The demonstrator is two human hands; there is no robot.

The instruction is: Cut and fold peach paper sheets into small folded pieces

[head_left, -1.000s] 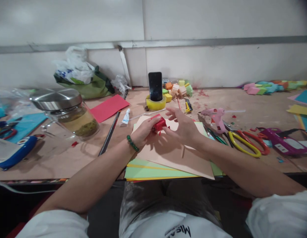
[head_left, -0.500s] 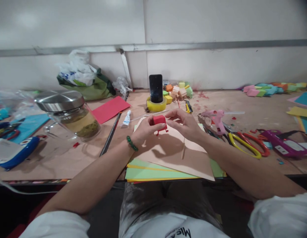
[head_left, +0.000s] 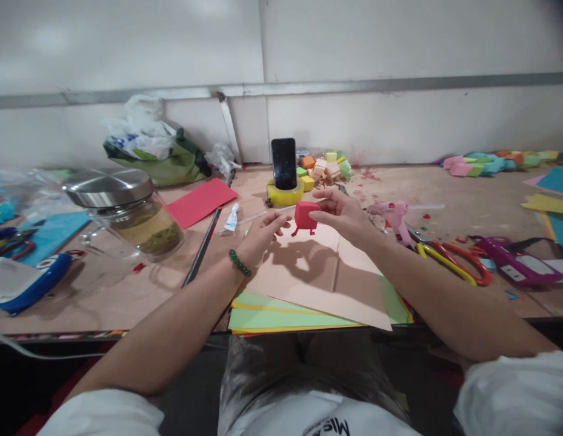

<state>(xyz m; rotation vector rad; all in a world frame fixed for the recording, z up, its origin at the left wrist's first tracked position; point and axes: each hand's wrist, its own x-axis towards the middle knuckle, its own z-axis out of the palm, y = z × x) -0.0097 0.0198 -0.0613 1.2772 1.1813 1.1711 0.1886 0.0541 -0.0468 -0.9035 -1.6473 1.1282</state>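
A small red paper box figure (head_left: pixel 305 217) with two thin legs is pinched in my right hand (head_left: pixel 342 215), thumb on its near side. To its left hovers my left hand (head_left: pixel 262 235), fingers apart and holding nothing, a green bead bracelet on the wrist. Both hands are above a peach paper sheet (head_left: pixel 303 284), on which their shadows fall. A thin stick (head_left: pixel 334 272) lies on that sheet. Green and yellow sheets (head_left: pixel 281 318) stick out from under it.
Left stand a glass jar (head_left: pixel 147 227) with a steel lid and a red sheet (head_left: pixel 202 201). A phone (head_left: pixel 284 163) leans behind yellow tape (head_left: pixel 285 194). Rightward lie a pink glue gun (head_left: pixel 397 218), scissors (head_left: pixel 463 257) and a purple device (head_left: pixel 520 260). Folded paper pieces (head_left: pixel 329 168) sit behind.
The red box figure has passed from my left hand to my right hand and is turned more upright. My left hand has let go and drawn slightly left.
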